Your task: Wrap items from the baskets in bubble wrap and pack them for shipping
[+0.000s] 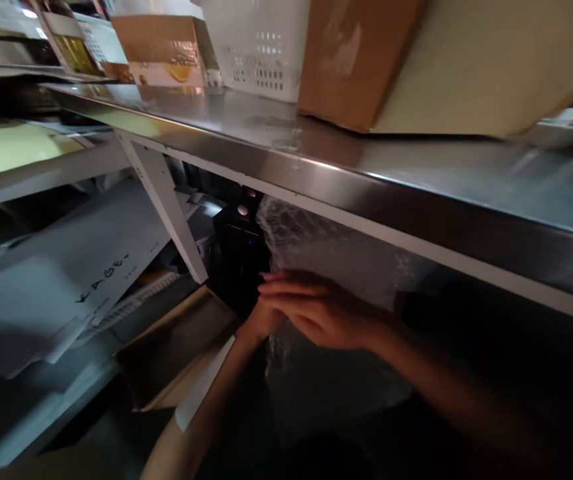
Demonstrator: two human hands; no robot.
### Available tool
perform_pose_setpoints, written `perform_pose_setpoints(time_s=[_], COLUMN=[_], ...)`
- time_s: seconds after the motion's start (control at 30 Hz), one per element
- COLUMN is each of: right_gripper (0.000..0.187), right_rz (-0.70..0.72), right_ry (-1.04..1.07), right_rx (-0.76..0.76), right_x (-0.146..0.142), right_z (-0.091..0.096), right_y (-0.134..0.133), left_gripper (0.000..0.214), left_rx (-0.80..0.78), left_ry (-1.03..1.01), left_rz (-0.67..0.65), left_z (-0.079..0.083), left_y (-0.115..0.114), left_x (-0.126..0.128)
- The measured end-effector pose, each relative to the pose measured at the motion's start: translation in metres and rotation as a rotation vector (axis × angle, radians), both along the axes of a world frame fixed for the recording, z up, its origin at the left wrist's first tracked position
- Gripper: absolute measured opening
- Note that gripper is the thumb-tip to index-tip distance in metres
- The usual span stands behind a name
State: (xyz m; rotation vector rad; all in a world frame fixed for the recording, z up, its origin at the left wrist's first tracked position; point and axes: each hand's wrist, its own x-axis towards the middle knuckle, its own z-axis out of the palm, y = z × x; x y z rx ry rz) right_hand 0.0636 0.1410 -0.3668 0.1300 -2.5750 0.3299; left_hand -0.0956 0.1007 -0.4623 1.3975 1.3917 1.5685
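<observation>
Under a steel-topped table, my two hands meet at the left edge of a clear sheet of bubble wrap. My right hand has its fingers pressed together and bent over that edge, closed on the wrap. My left hand lies just below and left of it, touching the wrap's edge; its fingers are hidden behind my right hand. The wrap hangs down below both hands, crumpled along its left side. An open cardboard box is beside my left forearm, with a pale flat strip between them.
Above runs the steel tabletop, bearing a white perforated basket and cardboard boxes. A white table leg slants down at left. Behind it lie large grey-white sheets with handwriting. A black device stands behind my hands.
</observation>
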Motion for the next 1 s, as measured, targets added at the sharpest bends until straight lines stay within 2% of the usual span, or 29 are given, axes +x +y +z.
perform_pose_setpoints(time_s=[0.03, 0.1, 0.17, 0.27, 0.37, 0.47, 0.53, 0.6, 0.7, 0.8, 0.93, 0.97, 1.0], right_gripper=[0.040, 0.030, 0.018, 0.032, 0.038, 0.040, 0.034, 0.023, 0.019, 0.032, 0.048, 0.051, 0.053], right_rz=[0.018, -0.035, -0.125, -0.207, -0.196, -0.157, -0.164, -0.193, -0.230, -0.222, -0.179, -0.212, -0.268], right_ry=[-0.061, -0.199, -0.335, -0.445, -0.468, -0.540, -0.571, -0.564, -0.562, -0.593, -0.612, -0.581, -0.529], right_rx=[0.044, 0.094, 0.091, 0.007, -0.054, -0.098, -0.141, -0.156, -0.085, -0.068, -0.229, -0.264, -0.287], right_x=[-0.012, -0.032, -0.039, -0.027, -0.011, -0.011, -0.017, -0.022, -0.025, -0.020, 0.007, 0.016, 0.027], right_z=[0.013, 0.031, 0.040, 0.037, 0.028, 0.021, 0.020, 0.020, 0.020, 0.015, 0.009, 0.009, 0.008], right_y=[0.015, 0.047, 0.075, 0.094, 0.088, 0.075, 0.068, 0.062, 0.053, 0.042, 0.038, 0.041, 0.045], left_gripper=[0.018, 0.016, 0.020, 0.025, 0.026, 0.027, 0.029, 0.033, 0.041, 0.048, 0.050, 0.051, 0.052], left_rx=[0.008, 0.028, 0.033, -0.033, -0.224, -0.318, -0.227, -0.099, -0.022, 0.003, 0.063, 0.072, 0.080], left_ry=[0.038, 0.138, 0.193, 0.163, 0.141, 0.235, 0.265, 0.205, 0.126, 0.146, 0.149, 0.111, 0.046], left_rz=[-0.079, -0.266, -0.394, -0.433, -0.509, -0.432, -0.297, -0.215, -0.225, -0.233, -0.187, -0.130, -0.019], left_z=[0.002, 0.004, 0.003, -0.001, -0.002, 0.003, 0.005, 0.005, 0.001, -0.002, -0.006, -0.008, -0.011], left_y=[-0.001, -0.004, -0.008, -0.018, -0.034, -0.045, -0.047, -0.045, -0.044, -0.052, -0.068, -0.072, -0.076], left_x=[0.001, 0.002, -0.003, -0.023, -0.046, -0.058, -0.057, -0.052, -0.041, -0.028, -0.014, -0.018, -0.026])
